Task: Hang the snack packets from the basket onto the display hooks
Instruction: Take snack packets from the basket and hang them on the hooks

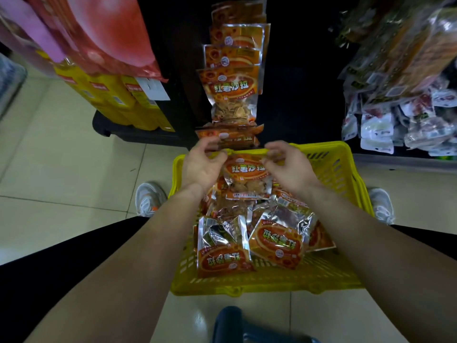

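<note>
An orange snack packet (246, 174) hangs upright between my two hands, above the far end of the yellow basket (346, 169). My left hand (201, 164) pinches its top left corner and my right hand (289, 164) pinches its top right corner. Several more orange and silver packets (274, 241) lie loose in the basket. On the dark display panel ahead, a column of the same packets (232, 90) hangs on hooks, and the lowest hung packet (230, 137) sits just beyond my fingers. The hooks themselves are hidden.
Yellow boxes (118, 100) stand on a black base at the left. Hanging white and clear packets (395, 115) crowd the right shelf. My shoes (150, 196) flank the basket on the pale tiled floor. A dark blue object (230, 325) lies near the bottom edge.
</note>
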Action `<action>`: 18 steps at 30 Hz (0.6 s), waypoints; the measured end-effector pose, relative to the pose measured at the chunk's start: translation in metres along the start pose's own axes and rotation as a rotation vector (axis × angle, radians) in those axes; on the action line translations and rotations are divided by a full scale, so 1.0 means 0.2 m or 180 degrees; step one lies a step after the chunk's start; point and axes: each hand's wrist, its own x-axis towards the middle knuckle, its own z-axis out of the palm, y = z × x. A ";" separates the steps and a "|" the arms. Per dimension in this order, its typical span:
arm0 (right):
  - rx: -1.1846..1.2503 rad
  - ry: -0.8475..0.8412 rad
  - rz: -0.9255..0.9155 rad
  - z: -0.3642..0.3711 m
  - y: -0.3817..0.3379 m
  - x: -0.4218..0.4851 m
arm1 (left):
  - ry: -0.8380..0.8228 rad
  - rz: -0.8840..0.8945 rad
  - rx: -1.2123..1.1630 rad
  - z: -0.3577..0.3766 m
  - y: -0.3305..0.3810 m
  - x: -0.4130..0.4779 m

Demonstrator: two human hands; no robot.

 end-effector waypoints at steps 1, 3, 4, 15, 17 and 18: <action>-0.0094 0.0022 -0.0149 0.01 -0.04 0.03 | -0.0017 0.0093 0.0136 -0.01 0.02 0.04; -0.0378 0.0013 -0.0356 0.02 -0.11 0.08 | -0.0209 0.0168 0.0421 0.00 0.05 0.13; -0.0505 0.0021 -0.0393 0.03 -0.13 0.10 | -0.0317 0.0181 0.0582 0.01 0.06 0.18; -0.0959 0.0010 -0.0370 0.01 0.02 0.09 | -0.0635 0.0052 0.1258 0.10 0.17 0.51; -0.1020 0.0056 -0.0381 0.01 0.02 0.08 | -0.0645 0.0144 0.1278 0.07 0.15 0.46; -0.1069 0.0097 -0.0389 0.01 0.01 0.07 | -0.0650 0.0171 0.1290 0.05 0.14 0.43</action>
